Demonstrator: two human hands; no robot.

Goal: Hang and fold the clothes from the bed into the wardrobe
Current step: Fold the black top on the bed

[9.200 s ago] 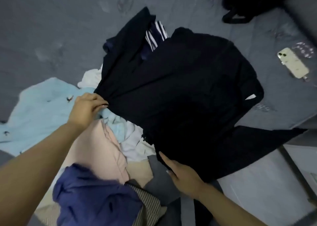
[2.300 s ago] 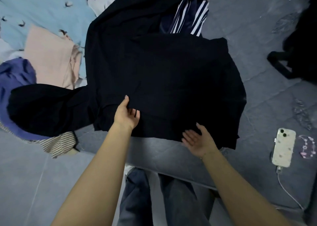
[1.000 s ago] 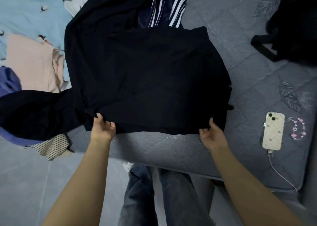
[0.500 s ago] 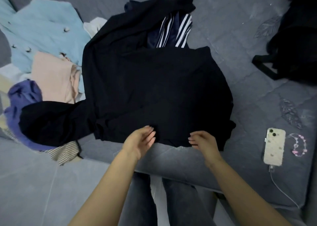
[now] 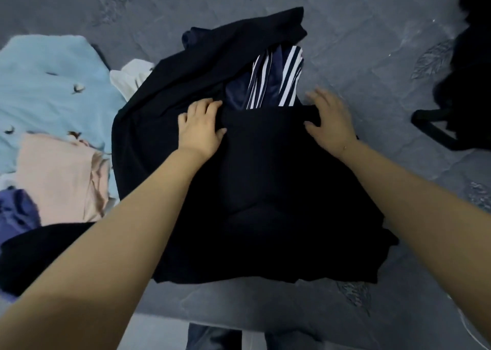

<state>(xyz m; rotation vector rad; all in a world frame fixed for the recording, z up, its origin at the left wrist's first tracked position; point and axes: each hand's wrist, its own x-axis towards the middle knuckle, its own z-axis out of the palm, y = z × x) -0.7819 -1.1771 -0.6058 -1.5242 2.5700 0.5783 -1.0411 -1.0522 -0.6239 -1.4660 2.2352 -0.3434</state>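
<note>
Black fabric garment (image 5: 265, 190) lies on the grey quilted bed (image 5: 372, 57), partly folded. Left hand (image 5: 202, 129) and right hand (image 5: 329, 121) press its far fold, fingers spread. Left of it, pale blue (image 5: 53, 83) and pink clothes (image 5: 58, 174) wait unfolded; nothing is hung yet.

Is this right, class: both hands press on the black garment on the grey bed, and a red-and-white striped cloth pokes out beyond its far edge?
One detail is wrong. In the head view the striped cloth is navy and white, not red. The left hand and right hand do press on the black garment on the grey bed.
</note>
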